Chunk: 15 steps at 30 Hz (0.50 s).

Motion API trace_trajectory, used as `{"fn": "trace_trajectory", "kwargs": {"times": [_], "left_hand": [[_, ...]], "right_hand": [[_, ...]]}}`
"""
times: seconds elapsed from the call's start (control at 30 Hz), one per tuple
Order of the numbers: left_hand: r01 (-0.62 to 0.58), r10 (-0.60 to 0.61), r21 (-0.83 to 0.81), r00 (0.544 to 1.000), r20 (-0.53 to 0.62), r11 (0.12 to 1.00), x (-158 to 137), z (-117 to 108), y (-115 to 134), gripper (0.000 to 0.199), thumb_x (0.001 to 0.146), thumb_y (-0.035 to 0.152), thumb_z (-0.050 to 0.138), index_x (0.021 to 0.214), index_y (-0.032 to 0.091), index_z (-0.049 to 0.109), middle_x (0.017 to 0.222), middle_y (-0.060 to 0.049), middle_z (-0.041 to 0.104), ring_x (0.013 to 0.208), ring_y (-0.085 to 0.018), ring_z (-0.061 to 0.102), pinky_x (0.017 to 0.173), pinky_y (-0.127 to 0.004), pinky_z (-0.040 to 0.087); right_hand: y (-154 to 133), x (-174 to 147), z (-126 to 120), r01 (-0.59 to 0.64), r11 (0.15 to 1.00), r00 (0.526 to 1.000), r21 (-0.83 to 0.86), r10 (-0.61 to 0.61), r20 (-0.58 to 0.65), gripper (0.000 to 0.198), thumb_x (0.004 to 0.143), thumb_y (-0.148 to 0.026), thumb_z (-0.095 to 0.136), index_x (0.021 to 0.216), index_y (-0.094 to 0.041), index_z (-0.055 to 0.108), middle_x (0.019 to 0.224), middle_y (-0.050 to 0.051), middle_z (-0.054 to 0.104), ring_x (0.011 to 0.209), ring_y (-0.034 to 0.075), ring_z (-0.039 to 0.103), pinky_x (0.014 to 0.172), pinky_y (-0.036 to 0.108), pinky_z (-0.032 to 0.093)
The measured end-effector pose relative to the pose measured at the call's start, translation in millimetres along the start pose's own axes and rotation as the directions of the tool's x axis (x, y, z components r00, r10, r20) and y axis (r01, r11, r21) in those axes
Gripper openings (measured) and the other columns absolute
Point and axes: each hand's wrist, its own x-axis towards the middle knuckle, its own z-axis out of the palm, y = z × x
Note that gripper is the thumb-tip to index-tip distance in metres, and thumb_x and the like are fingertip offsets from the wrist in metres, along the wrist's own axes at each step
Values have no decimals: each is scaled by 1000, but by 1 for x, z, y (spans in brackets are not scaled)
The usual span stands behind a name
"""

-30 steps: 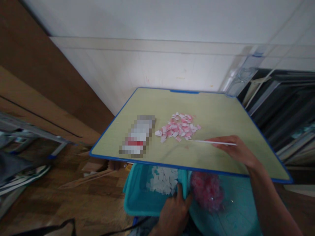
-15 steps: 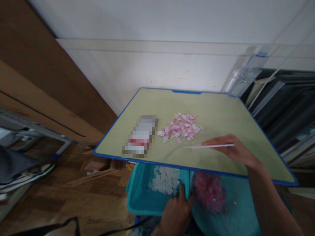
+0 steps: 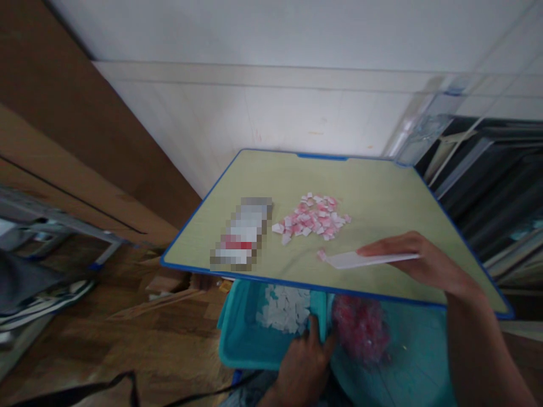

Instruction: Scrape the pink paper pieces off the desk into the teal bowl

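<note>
To the left of your pile of pink and white bits (image 3: 314, 220) lies a slim oblong thing (image 3: 245, 232), close beside it on the tabletop (image 3: 382, 192). Below the near edge you have a teal tub (image 3: 250, 357) with white pieces (image 3: 286, 310) in it, and to its right a clear bag of pink stuff (image 3: 360, 328) on a teal surface (image 3: 418, 345). Your right hand (image 3: 424, 265) is closed, fingers pinched around a white flat tool (image 3: 352, 260); one pink bit (image 3: 321, 255) sits at its tip, apart from the pile. Your left hand (image 3: 304, 364) is at the tub's right side, index finger stretched toward the rim.

The tabletop is pale yellow-green with a blue edge, set near a white wall (image 3: 203, 107). You have a wooden floor (image 3: 169, 339) below, brown wood (image 3: 85, 141) to the left, and a clear bottle (image 3: 428, 130) and dark panels (image 3: 500, 164) to the right.

The oblong thing is pixelated. A shoe (image 3: 55, 305) and leg are cut off at the left. You cannot tell how firmly the left hand grips, or whether the tool touches the bit.
</note>
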Motion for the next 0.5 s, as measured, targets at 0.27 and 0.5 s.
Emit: {"fn": "trace_trajectory", "kwargs": {"times": [0.27,0.5], "left_hand": [[2,-2,-4,1000,3,1000,-1,-4,1,48,84,17,42,130,30,36,134,-22,31,84,-26,61,66,-39,50],[10,-10,9,1000,3,1000,-2,-7,2,50,83,15,41,130,29,36,133,-22,32,85,-26,61,66,-40,50]], "right_hand": [[-8,-10,-5,-47,996,998,-70,44,-50,32,85,-36,47,95,-17,70,95,10,71,86,21,67,76,30,54],[-3,-9,0,-84,995,996,-55,84,-8,32,84,-40,47,97,-21,70,97,7,71,89,23,66,80,33,53]]}}
